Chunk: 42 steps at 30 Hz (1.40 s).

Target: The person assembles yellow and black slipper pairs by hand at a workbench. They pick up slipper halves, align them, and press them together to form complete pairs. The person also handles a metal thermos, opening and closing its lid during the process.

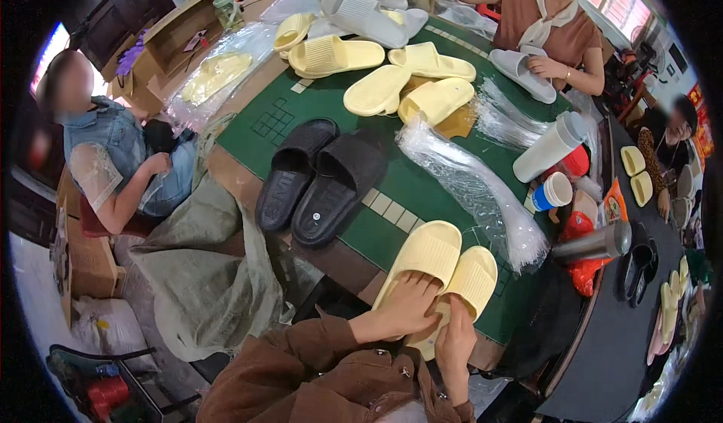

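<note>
Two pale-yellow ribbed slides (pixel 476 274) are lying at the green-topped table's (pixel 369 236) near edge. The left hand (pixel 407 306) is reaching under one strap (pixel 429 250); the right hand (pixel 455 339) is touching the other, grip unclear. Uneven pressure could be tipping one off.

I wear a brown jacket (pixel 343 384), its long sleeves (pixel 263 370) loose and creased, with small round buttons (pixel 405 372); paler cloth (pixel 401 414) shows at the lower edge.
</note>
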Each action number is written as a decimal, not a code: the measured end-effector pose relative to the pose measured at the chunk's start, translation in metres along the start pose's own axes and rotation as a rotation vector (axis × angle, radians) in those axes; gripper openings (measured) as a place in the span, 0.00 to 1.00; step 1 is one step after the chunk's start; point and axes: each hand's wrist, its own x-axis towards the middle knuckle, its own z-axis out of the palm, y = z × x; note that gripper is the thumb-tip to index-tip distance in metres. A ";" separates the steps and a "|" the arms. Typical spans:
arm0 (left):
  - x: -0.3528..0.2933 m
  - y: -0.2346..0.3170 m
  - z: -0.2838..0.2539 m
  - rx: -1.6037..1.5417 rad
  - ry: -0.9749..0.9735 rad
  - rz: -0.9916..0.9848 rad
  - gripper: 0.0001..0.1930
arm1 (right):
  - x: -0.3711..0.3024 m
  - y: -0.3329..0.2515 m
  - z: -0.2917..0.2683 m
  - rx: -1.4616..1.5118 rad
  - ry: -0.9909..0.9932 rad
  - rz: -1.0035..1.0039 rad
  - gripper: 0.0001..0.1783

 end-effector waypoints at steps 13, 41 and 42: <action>0.002 0.000 0.008 0.072 0.099 -0.003 0.23 | 0.003 -0.006 -0.010 -0.053 -0.069 -0.041 0.31; 0.005 -0.004 0.007 0.070 0.030 -0.021 0.21 | -0.013 -0.005 -0.036 -0.014 0.097 -0.024 0.15; 0.004 -0.005 0.005 0.043 0.024 -0.015 0.22 | -0.010 -0.005 -0.031 -0.006 0.119 -0.018 0.15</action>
